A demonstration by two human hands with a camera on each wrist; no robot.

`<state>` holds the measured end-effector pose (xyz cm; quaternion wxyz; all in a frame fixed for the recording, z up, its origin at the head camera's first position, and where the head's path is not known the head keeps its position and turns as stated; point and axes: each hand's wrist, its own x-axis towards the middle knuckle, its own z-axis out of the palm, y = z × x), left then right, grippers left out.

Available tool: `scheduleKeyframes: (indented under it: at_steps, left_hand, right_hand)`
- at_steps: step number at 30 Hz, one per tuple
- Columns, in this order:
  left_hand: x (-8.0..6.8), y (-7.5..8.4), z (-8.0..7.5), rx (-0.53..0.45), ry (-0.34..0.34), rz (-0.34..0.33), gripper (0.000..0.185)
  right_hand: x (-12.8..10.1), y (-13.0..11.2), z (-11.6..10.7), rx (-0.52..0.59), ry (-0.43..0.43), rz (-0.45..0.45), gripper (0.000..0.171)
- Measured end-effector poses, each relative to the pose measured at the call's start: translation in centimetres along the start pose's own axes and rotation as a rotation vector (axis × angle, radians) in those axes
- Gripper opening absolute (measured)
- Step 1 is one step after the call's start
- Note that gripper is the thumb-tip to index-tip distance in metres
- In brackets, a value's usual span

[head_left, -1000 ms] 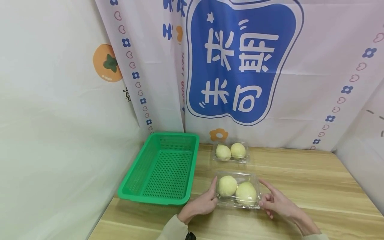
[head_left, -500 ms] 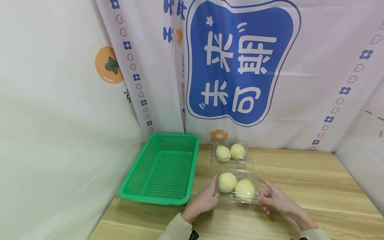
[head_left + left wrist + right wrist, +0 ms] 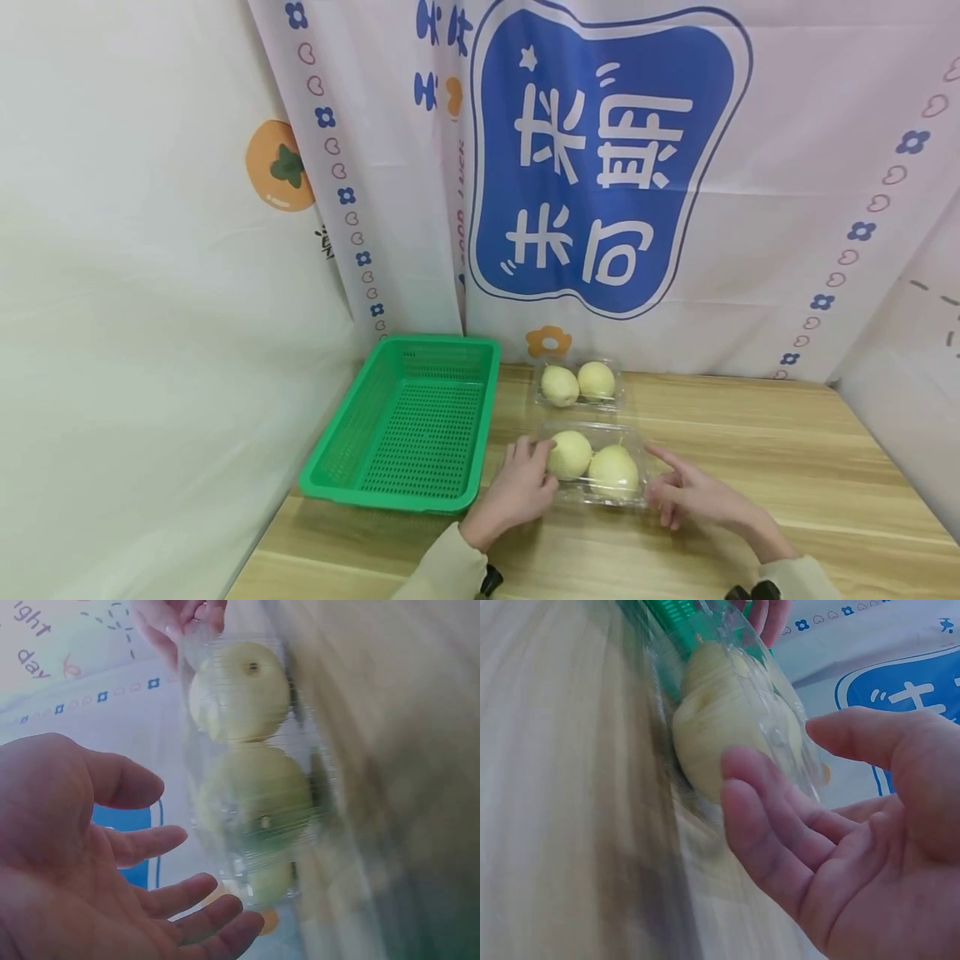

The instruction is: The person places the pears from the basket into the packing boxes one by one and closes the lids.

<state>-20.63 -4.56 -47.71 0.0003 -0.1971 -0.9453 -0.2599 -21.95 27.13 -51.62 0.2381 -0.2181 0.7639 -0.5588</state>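
A clear plastic box (image 3: 596, 428) lies on the wooden table (image 3: 757, 454) near the front edge, with two pale yellow pears (image 3: 613, 472) inside. My left hand (image 3: 528, 482) is at its left end, fingers reaching over the box by the left pear (image 3: 570, 454). In the left wrist view the left hand (image 3: 112, 862) is spread, palm toward the box (image 3: 196, 652), with a gap between them. My right hand (image 3: 678, 492) is at the box's right end. Close up, the right hand (image 3: 840, 847) has straight fingers beside the wrapped pear (image 3: 720, 727).
A green perforated basket (image 3: 384, 498) stands to the left of the box, against the cloth wall. A second clear box (image 3: 577, 406) with two pears sits farther back. Printed curtains close off the back and left. Bare wood stretches to the right.
My left hand has moved from the box's left side up over its left end. The right hand has stayed at the right end.
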Motion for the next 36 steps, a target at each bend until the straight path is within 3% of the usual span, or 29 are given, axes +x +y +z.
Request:
scheduleKeyframes:
  at_steps: [4, 9, 16, 22, 28, 36]
  left_hand:
    - [0.5, 0.5, -0.6, 0.096, 0.007, 0.054, 0.043]
    - [1.1, 1.2, -1.5, 0.213, -0.035, 0.104, 0.042]
    - [1.8, 1.9, -3.5, 0.245, -0.074, 0.144, 0.043]
    - [3.0, 1.9, -5.5, 0.306, -0.058, 0.208, 0.042]
    - [4.8, 1.3, -8.0, 0.356, -0.089, 0.208, 0.044]
    - [7.7, 0.2, -11.5, 0.309, -0.111, 0.154, 0.046]
  right_hand:
    - [0.2, -0.8, -0.9, -0.034, -0.032, 0.003, 0.078]
    - [0.2, -1.5, -1.9, -0.116, -0.048, 0.027, 0.070]
    - [0.5, -2.6, -3.2, -0.214, -0.055, 0.013, 0.054]
    - [1.3, -4.0, -3.6, -0.312, -0.039, -0.030, 0.044]
    - [1.9, -5.6, -4.0, -0.395, 0.017, -0.041, 0.041]
    - [2.4, -7.4, -5.7, -0.462, 0.096, -0.091, 0.034]
